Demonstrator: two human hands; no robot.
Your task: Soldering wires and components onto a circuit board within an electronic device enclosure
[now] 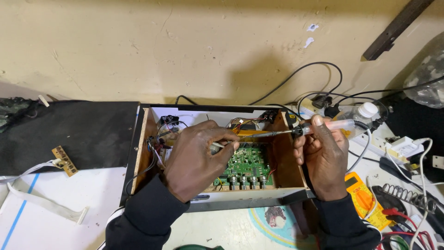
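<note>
Head view: screwdriver (pixel 296 131) gripped in curled right hand (pixel 323 155), tip beside left hand (pixel 196 157) pinching inside the wooden box (pixel 286 171).

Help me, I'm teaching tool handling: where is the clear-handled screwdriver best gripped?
Grip the clear plastic handle from the right, as the right hand does. Its thin metal shaft points left into the open wooden box, where the left hand crowds the tip.

The open wooden case (pixel 282 159) sits at frame centre, a circuit board (pixel 247 162) inside it. A multimeter (pixel 365 199) lies at lower right. A small board (pixel 64 160) with ribbon cable (pixel 41 201) lies at left.
</note>
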